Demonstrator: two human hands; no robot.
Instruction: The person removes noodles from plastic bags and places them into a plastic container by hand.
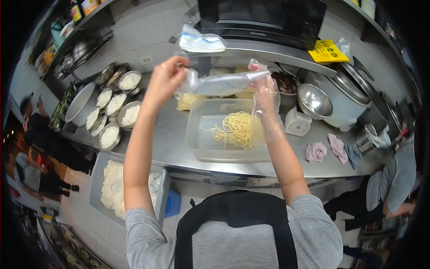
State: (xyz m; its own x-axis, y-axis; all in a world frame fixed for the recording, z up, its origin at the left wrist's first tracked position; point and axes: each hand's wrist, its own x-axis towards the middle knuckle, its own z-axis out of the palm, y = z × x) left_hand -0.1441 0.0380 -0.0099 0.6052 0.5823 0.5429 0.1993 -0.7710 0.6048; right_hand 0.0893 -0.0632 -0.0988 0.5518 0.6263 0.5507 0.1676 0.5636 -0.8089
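Note:
My bare left hand [169, 77] is raised above the counter, fingers closed on one end of a clear plastic bag [221, 85]. The bag stretches across to my right hand [265, 89], which wears a loose, see-through plastic glove and has its fingers on the other end. Below the bag sits a translucent plastic tub [197, 150] with a heap of yellow noodles [239, 130] at its right side. Behind the tub, a packet of noodles [190, 101] is partly hidden by the bag.
Several bowls of white rice [130, 114] stand left, above a grey bin of rice [95, 190]. A kitchen scale [298, 122], metal bowl [315, 101], rice cooker [342, 101] and cloths [316, 152] are right. A co-worker [394, 175] stands at right; other people are left.

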